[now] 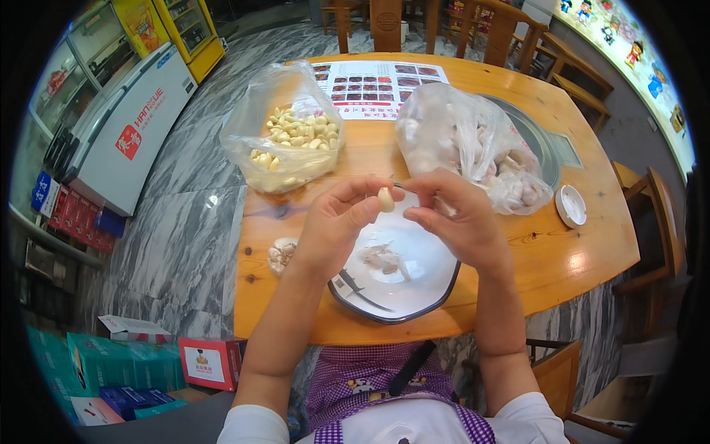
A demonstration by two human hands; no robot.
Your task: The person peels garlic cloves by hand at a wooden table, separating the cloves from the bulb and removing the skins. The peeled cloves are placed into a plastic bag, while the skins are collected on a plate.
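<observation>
Between its thumb and fingers, my left hand (pixel 346 222) holds a peeled garlic clove (pixel 386 200). My right hand (pixel 457 216) is close beside it, thumb and fingers curled near the dark tip of a thin object (pixel 397 185) that I cannot identify; its grip is partly hidden. Below both hands lies a white dish with a dark rim (pixel 427 294), with papery garlic skins (pixel 384 260) in it. A garlic bulb (pixel 282 254) rests left of the dish, partly behind my left forearm. Peeled cloves (pixel 305 132) fill part of a clear plastic bag (pixel 244 133); unpeeled bulbs fill another plastic bag (pixel 432 122).
The wooden table (pixel 554 244) carries a printed picture menu (pixel 363 86) at its far side. A small white dish (pixel 571 206) stands at the right, near a round metal inset (pixel 546 144). Wooden chairs surround the far and right sides. Boxes (pixel 208 363) stand at the lower left.
</observation>
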